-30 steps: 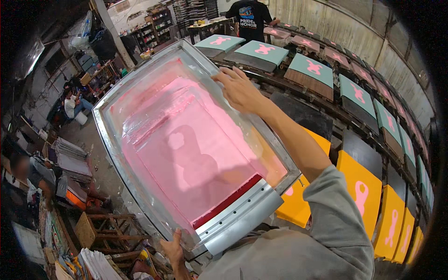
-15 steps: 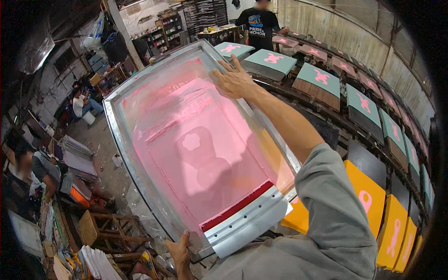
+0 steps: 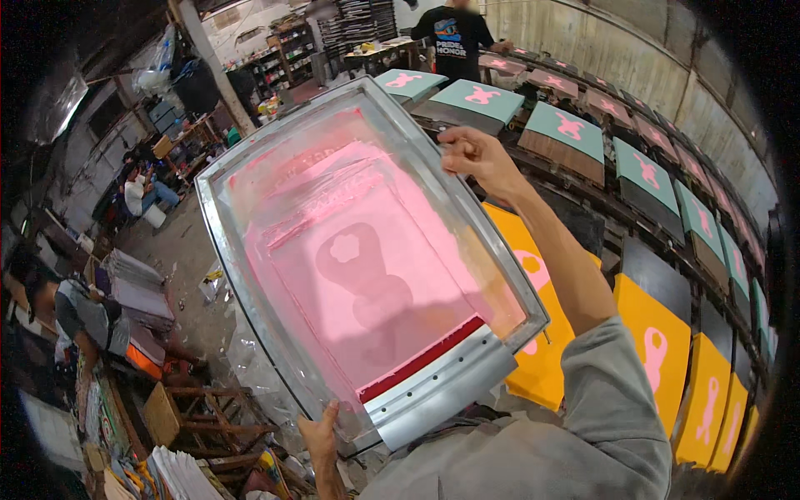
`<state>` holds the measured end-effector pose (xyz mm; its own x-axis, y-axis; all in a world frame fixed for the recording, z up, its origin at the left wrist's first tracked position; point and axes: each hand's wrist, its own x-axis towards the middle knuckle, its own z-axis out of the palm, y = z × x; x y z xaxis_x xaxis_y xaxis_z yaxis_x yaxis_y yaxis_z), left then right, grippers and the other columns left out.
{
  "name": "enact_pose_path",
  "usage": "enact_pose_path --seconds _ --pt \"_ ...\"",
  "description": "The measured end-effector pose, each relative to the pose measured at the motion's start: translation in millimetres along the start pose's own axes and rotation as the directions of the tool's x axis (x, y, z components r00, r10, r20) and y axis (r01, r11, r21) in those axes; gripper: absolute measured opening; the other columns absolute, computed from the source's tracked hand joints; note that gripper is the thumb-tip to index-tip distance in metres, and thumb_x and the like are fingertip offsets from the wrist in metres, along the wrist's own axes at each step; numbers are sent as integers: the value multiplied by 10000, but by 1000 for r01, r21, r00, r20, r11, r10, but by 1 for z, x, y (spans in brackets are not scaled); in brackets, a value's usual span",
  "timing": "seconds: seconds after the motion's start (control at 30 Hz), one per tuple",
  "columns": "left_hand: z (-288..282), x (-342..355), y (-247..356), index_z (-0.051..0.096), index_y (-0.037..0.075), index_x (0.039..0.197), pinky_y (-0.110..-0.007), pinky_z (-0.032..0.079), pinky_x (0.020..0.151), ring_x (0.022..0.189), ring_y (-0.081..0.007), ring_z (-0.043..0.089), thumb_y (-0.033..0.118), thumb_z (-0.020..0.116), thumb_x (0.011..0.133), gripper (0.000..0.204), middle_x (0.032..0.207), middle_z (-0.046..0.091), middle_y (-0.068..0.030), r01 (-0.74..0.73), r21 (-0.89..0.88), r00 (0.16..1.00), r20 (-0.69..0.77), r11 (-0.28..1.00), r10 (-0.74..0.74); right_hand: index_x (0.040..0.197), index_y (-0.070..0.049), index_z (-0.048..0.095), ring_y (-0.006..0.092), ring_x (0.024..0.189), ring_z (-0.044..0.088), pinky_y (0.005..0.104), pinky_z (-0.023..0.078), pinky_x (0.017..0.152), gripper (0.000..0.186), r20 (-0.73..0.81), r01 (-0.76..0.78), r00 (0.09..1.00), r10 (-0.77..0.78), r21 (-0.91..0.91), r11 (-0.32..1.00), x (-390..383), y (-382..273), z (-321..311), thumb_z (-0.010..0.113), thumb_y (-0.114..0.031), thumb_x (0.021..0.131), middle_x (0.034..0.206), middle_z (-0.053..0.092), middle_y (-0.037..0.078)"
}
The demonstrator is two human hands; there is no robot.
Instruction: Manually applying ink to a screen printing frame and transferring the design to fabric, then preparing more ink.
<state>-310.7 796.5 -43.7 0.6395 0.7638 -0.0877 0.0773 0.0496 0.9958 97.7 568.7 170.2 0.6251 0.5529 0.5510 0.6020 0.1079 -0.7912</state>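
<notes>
Tilted in front of me is a screen printing frame [image 3: 218, 221] with a grey metal rim. Pink ink [image 3: 350, 179] lies thickest across the upper part of its mesh, and a darker stencil shape shows through the middle. My left hand [image 3: 322, 437] grips the lower left corner, thumb on top. Across the lower end rests a squeegee [image 3: 446, 383] with a silver metal holder and a dark red blade. My right hand [image 3: 483, 162] is beside the right rim, its fingers curled in; whether they hold anything is hidden.
Yellow fabric pieces [image 3: 654, 333] with pink prints lie on boards at my right. Teal printed pieces [image 3: 567, 129] line a long rack beyond, where another person [image 3: 457, 37] stands. A wooden stool [image 3: 200, 412] and a person [image 3: 83, 312] are at left.
My right hand has gone from lying spread on the rim to curled beside it, further right. The frame has shifted slightly, and more of a yellow printed piece shows past its right edge.
</notes>
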Motion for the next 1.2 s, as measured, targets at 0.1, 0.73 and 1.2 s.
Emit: enact_pose_path --seconds 0.1,0.73,1.2 --pt "1 4 -1 514 -56 1183 -325 496 740 829 -190 595 226 814 818 550 1010 621 -110 64 118 996 -75 991 -55 1075 19 638 90 704 573 239 457 667 178 -57 -100 992 110 167 981 -47 -4 -11 665 -66 920 823 626 24" --pt "-1 74 -12 527 -43 1250 -325 496 769 856 -188 609 168 801 812 557 994 634 -80 -41 15 946 322 999 34 849 -53 528 142 678 499 288 412 642 255 -537 -235 732 419 378 895 -316 -56 -12 498 -238 1022 723 491 33" --pt "46 147 25 635 -4 1091 -288 466 710 799 -108 563 260 767 842 386 894 616 5 -69 126 671 740 990 -48 1278 26 537 156 923 552 315 460 800 368 -804 -677 472 362 -67 733 -373 -77 56 430 -250 1058 1002 612 84"
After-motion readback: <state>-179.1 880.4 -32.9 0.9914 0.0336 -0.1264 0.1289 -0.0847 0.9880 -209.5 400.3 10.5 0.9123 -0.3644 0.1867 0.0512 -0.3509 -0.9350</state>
